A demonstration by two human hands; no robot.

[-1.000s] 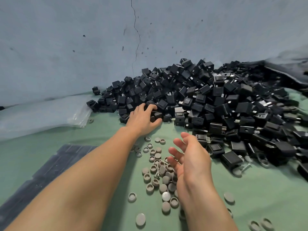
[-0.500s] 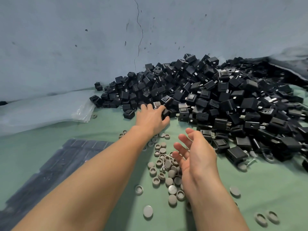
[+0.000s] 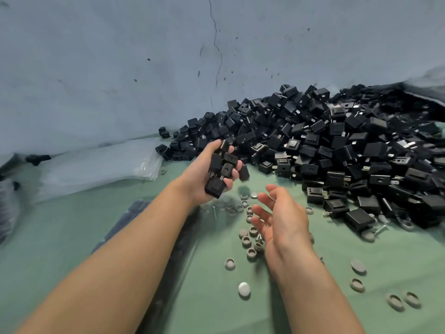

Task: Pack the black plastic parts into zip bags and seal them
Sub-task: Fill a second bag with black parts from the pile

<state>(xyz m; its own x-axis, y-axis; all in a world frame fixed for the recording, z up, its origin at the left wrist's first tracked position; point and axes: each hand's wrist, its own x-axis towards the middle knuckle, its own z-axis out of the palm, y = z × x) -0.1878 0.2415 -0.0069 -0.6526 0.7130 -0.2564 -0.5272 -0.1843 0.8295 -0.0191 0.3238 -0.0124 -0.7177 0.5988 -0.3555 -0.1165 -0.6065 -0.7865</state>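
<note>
Two hands were in view, the left hand (image 3: 199, 179) and right hand (image 3: 281, 220). The left gripped six visible black parts (image 3: 214, 188). The heap (image 3: 337, 145) ran to several hundred, past counting. Grey caps (image 3: 244, 290) numbered perhaps two dozen, some blurred. Three screws (image 3: 380, 229) showed, and one stack of clear bags (image 3: 96, 167).

Left hand (image 3: 198, 175): raised, palm up, fingers curled round black parts (image 3: 222, 165) | Right hand (image 3: 281, 220): lower, cupped, fingers loose, palm facing left

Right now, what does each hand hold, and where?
The left hand cups several small black plastic parts in palm and curled fingers; the right hand holds nothing.
</note>
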